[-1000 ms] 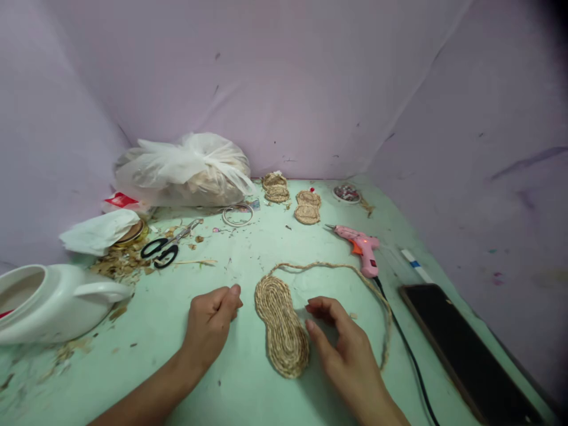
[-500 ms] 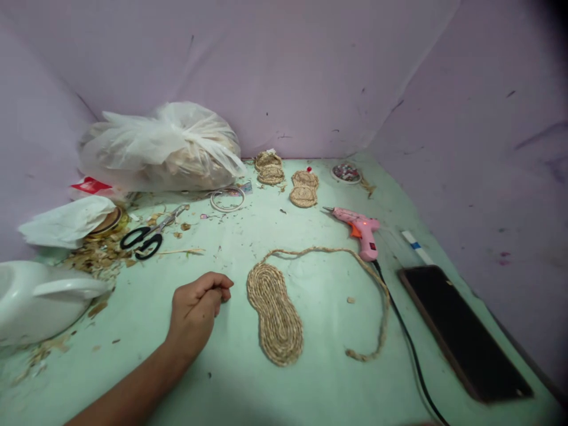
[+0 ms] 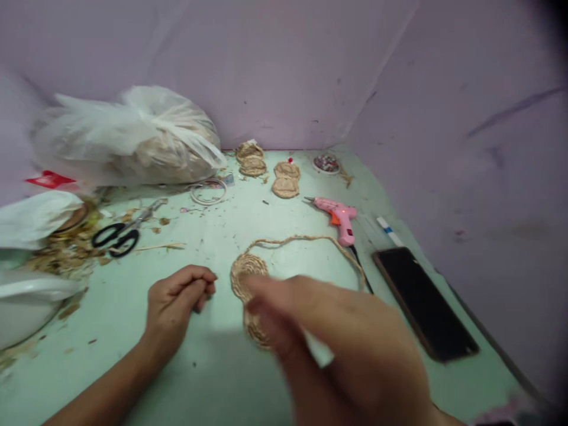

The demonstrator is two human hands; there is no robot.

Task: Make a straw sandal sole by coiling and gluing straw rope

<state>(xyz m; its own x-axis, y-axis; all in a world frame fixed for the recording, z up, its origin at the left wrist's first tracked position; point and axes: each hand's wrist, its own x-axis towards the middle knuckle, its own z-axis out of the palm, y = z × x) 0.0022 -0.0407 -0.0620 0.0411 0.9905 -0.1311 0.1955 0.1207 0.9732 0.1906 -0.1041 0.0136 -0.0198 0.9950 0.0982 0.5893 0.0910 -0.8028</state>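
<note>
A flat sole-shaped coil of braided straw cord (image 3: 242, 275) lies on the green tabletop, its loose tail curving away to the right. My left hand (image 3: 177, 299) rests on the table just left of the coil, fingers curled closed, with nothing showing in them. Large and motion-blurred, my right hand (image 3: 355, 337) is raised close to the camera, in front of the coil. Its thumb and forefinger point toward the coil, but the blur hides whether they meet or hold anything. It covers the coil's lower right part and the end of the cord.
A pink glue gun (image 3: 339, 216) lies behind the cord, with a black phone (image 3: 426, 302) to its right. Black-handled scissors (image 3: 126, 231) and straw scraps (image 3: 57, 254) are at left. Small woven slippers (image 3: 286, 179), a bead dish (image 3: 326, 164) and a plastic bag (image 3: 137, 139) stand at the back.
My right hand has come up from the lower right, over the coil. The view has shifted, so things appear further left. My left hand stays curled beside the coil.
</note>
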